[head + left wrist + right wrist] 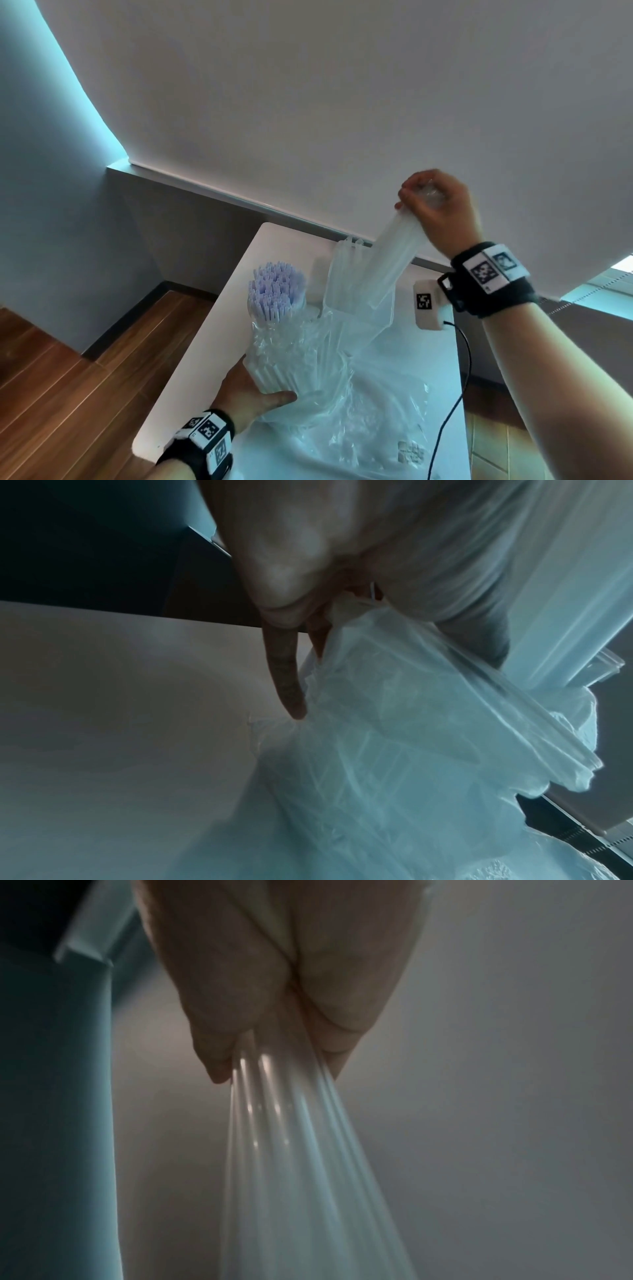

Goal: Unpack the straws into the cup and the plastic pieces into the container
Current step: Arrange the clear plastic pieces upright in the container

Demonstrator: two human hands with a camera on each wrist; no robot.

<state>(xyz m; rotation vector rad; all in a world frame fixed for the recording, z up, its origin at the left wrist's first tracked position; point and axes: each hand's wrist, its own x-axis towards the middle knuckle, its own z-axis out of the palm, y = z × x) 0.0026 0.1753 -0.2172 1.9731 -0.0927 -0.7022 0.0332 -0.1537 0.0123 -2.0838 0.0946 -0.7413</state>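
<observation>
Left hand [251, 394] grips the crinkly bag [342, 394] on the desk [219, 359], beside the cup's straws [275, 291], right hand [436, 209] pinches clear plastic pieces [390, 260] above the container [356, 291] — loose grip, they could slip and scatter.

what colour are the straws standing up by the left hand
Pale lilac-purple straws, clearest in the head view; the left hand holds their crinkled clear wrap.

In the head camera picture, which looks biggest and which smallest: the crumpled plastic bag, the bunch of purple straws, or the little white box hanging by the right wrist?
As they look in the head view:
1. plastic bag, spread across the table, clearly largest.
2. purple straws.
3. white box, smallest; it hangs nearer the camera than the straws, so their true sizes may differ more.
</observation>
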